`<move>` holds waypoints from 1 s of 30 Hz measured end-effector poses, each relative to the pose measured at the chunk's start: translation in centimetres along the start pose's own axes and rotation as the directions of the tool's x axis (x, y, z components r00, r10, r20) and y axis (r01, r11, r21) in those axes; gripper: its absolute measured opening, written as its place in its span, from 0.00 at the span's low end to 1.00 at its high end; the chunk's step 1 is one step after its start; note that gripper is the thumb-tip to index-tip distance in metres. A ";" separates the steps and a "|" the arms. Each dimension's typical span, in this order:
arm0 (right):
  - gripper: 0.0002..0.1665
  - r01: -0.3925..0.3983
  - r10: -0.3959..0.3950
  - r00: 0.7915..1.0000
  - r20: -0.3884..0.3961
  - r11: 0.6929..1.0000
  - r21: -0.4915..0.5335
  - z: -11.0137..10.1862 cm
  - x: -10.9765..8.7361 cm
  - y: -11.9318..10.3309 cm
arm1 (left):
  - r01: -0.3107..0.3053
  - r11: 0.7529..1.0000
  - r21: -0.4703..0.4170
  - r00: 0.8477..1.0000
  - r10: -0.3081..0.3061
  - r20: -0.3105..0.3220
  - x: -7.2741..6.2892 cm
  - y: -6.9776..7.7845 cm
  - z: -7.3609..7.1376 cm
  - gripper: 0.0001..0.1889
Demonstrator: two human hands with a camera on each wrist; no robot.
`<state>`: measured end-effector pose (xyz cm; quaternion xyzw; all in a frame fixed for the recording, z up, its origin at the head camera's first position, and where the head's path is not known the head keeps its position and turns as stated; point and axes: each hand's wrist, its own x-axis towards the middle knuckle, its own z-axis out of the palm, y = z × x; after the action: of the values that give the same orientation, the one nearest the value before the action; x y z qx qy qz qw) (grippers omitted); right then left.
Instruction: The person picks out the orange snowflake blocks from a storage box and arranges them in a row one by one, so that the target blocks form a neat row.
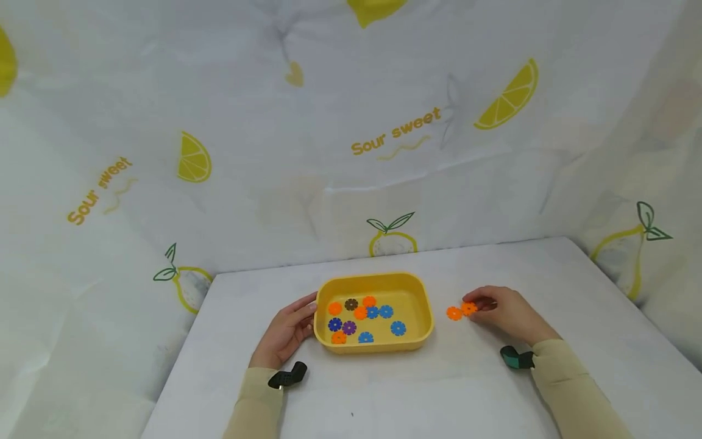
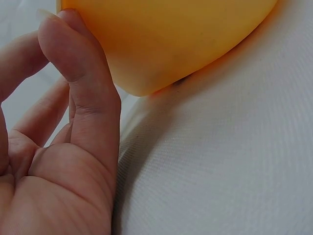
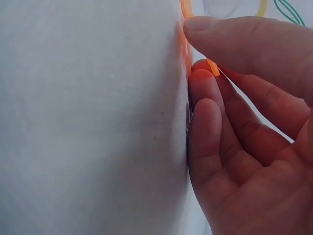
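My left hand (image 1: pixel 286 334) holds the left end of a yellow plastic tray (image 1: pixel 378 348), its thumb (image 2: pixel 73 49) up against the outer wall. Inside the tray lie several notched snowflake discs: blue discs (image 1: pixel 398 328), orange ones, a purple disc (image 1: pixel 349 328) and a brown disc (image 1: pixel 351 304). To the right of the tray, my right hand (image 1: pixel 507 312) pinches an orange snowflake disc (image 1: pixel 468 308) between thumb and fingers, low over the table. A second orange disc (image 1: pixel 454 313) is right at its left edge. The fingers partly hide the pinched disc in the right wrist view.
The white-covered table (image 1: pixel 417 396) meets a white cloth backdrop (image 1: pixel 307 207) printed with lemons behind and at both sides. Black wrist devices sit on both forearms, the left device (image 1: pixel 287 375) near the tray's front left corner.
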<state>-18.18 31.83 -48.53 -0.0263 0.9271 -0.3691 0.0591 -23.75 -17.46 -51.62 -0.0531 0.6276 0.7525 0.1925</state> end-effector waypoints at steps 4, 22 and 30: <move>0.19 -0.008 0.008 1.000 0.001 1.000 0.016 0.0 -0.2 0.0 | -0.001 1.000 -0.003 1.000 0.001 -0.003 -0.1 -0.2 0.1 0.29; 0.22 0.008 -0.008 1.000 0.011 1.000 0.010 -0.4 -0.3 0.4 | -0.013 1.000 0.007 1.000 0.013 0.007 -0.2 -0.1 0.3 0.29; 0.23 0.044 -0.044 0.999 0.006 0.999 0.013 -1.5 -0.5 -0.2 | -0.029 1.000 0.006 1.000 0.028 0.009 0.1 0.0 0.5 0.28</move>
<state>-17.92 32.71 -47.24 -0.0476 0.9237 -0.3762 0.0542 -23.79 -16.94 -51.51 -0.0400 0.6298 0.7534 0.1848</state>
